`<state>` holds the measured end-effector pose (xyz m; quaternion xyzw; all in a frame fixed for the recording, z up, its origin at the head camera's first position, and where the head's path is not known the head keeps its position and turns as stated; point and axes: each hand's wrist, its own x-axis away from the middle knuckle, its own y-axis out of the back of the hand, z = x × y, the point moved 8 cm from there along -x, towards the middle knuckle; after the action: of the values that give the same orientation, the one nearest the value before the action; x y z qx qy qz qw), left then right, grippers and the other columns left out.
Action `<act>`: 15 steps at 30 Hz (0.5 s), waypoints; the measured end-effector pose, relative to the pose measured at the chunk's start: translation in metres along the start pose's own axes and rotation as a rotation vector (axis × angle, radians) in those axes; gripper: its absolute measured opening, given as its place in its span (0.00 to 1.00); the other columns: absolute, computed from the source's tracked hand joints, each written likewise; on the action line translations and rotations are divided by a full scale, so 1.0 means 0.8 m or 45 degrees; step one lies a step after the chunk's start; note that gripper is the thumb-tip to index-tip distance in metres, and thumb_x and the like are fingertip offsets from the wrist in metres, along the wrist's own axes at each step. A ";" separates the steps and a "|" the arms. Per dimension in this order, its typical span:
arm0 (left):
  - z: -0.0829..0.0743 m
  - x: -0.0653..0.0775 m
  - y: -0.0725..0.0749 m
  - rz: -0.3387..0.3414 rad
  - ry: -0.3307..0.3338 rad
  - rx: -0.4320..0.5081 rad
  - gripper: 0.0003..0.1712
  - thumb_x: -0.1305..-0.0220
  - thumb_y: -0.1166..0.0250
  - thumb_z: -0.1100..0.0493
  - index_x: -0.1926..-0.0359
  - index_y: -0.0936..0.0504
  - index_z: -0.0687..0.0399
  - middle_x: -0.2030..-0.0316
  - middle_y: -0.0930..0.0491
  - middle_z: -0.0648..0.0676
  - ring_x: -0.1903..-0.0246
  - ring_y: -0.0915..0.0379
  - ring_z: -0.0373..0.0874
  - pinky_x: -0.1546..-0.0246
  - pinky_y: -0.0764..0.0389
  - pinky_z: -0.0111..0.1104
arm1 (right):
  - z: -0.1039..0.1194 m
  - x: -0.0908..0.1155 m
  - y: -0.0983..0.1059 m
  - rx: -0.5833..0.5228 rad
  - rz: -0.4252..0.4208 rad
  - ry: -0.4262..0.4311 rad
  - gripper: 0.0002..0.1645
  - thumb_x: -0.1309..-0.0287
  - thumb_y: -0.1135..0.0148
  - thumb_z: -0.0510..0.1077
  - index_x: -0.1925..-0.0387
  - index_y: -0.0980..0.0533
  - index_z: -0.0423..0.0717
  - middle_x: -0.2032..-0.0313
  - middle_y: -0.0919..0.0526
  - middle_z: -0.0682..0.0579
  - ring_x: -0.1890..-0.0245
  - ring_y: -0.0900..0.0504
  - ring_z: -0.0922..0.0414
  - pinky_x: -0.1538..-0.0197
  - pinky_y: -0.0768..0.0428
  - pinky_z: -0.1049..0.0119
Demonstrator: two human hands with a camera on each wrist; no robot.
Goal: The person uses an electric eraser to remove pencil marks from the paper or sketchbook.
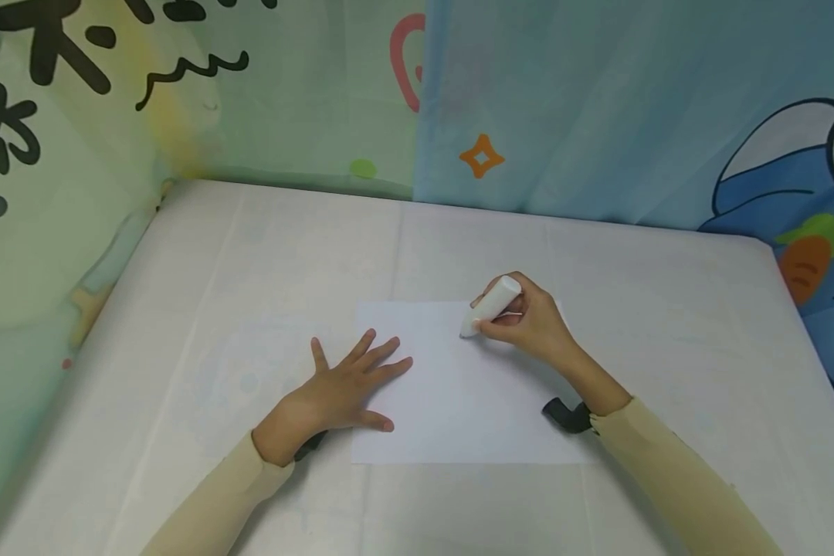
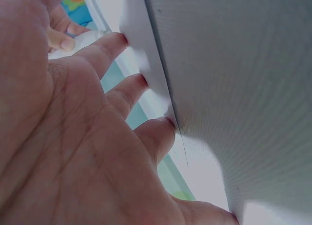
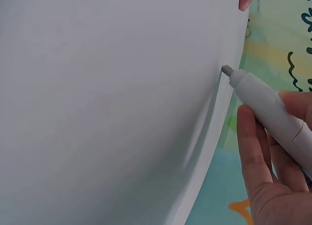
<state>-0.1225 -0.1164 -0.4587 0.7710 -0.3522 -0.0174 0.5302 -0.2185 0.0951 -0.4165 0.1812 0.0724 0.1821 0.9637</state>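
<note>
A white sheet of paper point(image 1: 452, 409) lies on the white-covered table. My left hand point(image 1: 340, 386) rests over its left edge with fingers spread. In the left wrist view, the fingertips of that hand point(image 2: 83, 132) press on the paper and the surface beside it. Between thumb and fingers my right hand point(image 1: 538, 320) pinches a white electric eraser point(image 1: 495, 300), tilted over the upper middle of the sheet. Seen from the right wrist, the electric eraser point(image 3: 265, 110) has a stubby grey tip right at the paper's surface.
The table point(image 1: 306, 239) reaches well past the sheet on all sides. Behind and to the left hang printed cloth curtains point(image 1: 598, 100) in blue and green. A black strap piece point(image 1: 567, 415) sticks out at my right wrist.
</note>
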 end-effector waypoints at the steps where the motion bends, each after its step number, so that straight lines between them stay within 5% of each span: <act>1: 0.000 0.000 0.000 0.001 0.002 0.002 0.49 0.44 0.31 0.38 0.25 0.43 0.39 0.23 0.55 0.49 0.24 0.70 0.54 0.46 0.69 0.78 | 0.000 0.000 0.000 -0.003 -0.001 0.004 0.27 0.57 0.29 0.24 0.54 0.30 0.29 0.57 0.18 0.31 0.66 0.16 0.68 0.63 0.17 0.70; 15: 0.000 0.001 0.002 0.006 -0.001 0.007 0.49 0.44 0.32 0.38 0.25 0.43 0.39 0.23 0.56 0.49 0.24 0.71 0.53 0.45 0.70 0.78 | 0.003 -0.003 -0.002 0.008 0.005 -0.001 0.27 0.56 0.29 0.25 0.54 0.30 0.29 0.56 0.18 0.31 0.65 0.16 0.68 0.62 0.17 0.72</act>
<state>-0.1227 -0.1170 -0.4570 0.7716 -0.3543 -0.0156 0.5281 -0.2196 0.0921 -0.4148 0.1844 0.0721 0.1836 0.9628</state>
